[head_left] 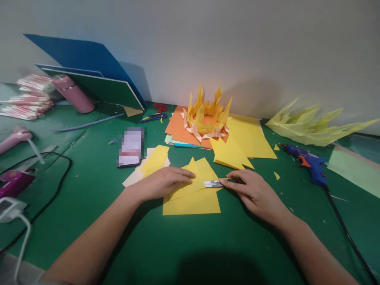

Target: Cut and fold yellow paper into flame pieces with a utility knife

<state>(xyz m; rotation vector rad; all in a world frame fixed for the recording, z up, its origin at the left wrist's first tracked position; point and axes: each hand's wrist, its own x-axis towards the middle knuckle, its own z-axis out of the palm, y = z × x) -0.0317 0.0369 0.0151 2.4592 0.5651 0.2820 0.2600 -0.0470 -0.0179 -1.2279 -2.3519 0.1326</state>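
Yellow paper sheets (191, 206) lie overlapping on the green table in front of me, with a folded pointed piece among them. Across their left side rests my left hand (166, 183), palm down with fingers stretched over the paper. My right hand (252, 190) grips a utility knife (218, 183), its metal blade end pointing left over the right part of the sheets. Whether the blade touches the paper I cannot tell. Just beyond my left hand lie a yellow strip (158, 156) and pale pink paper (132, 180).
A folded orange paper crown (208, 118) stands on orange and yellow sheets (255, 138). To the right are a pale yellow folded piece (311, 124) and a blue glue gun (314, 162) with its cord. A phone (131, 146), pink bottle (74, 94) and leaning boards (95, 87) occupy the left.
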